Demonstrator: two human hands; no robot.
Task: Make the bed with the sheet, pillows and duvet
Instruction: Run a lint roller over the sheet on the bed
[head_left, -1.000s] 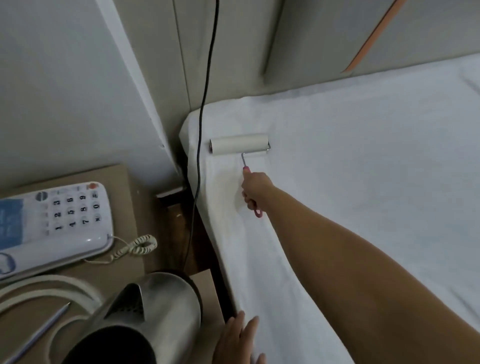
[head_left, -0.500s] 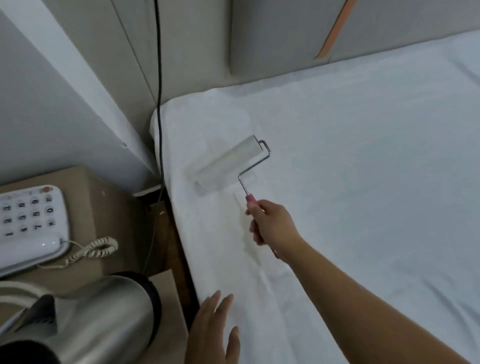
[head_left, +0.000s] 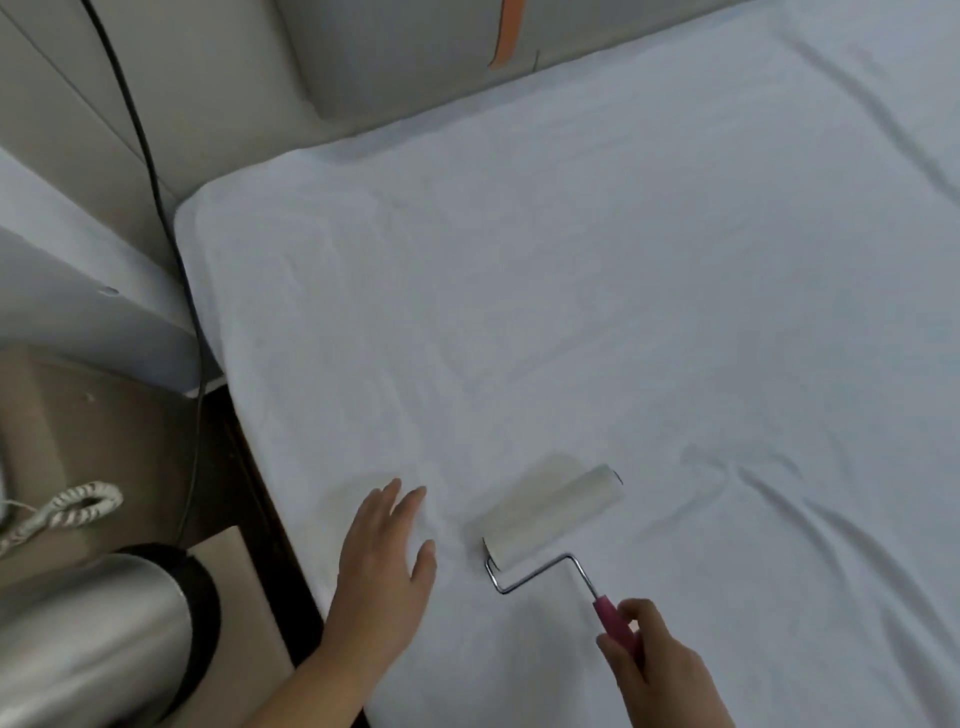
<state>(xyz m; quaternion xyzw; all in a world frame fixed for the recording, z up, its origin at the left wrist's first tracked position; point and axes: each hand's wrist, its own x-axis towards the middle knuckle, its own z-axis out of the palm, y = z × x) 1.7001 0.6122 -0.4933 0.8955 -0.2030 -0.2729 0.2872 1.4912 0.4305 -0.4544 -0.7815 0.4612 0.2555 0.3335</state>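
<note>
A white sheet (head_left: 571, 291) covers the mattress, with soft creases toward the right. My right hand (head_left: 657, 670) grips the pink handle of a lint roller (head_left: 553, 517), whose white roll lies on the sheet near the bed's near left side. My left hand (head_left: 382, 566) rests flat on the sheet beside the roll, fingers straight and slightly spread. No pillows or duvet are in view.
A padded headboard (head_left: 395, 57) with an orange stripe stands behind the bed. A black cable (head_left: 171, 249) hangs down the gap at the bed's corner. On the bedside table (head_left: 104, 436) at the left are a steel kettle (head_left: 88, 639) and a coiled phone cord (head_left: 67, 512).
My right hand pulled the lint roller from the bed's top corner down toward me. My left hand moved up onto the sheet. The view shifted right, and the telephone left the frame.
</note>
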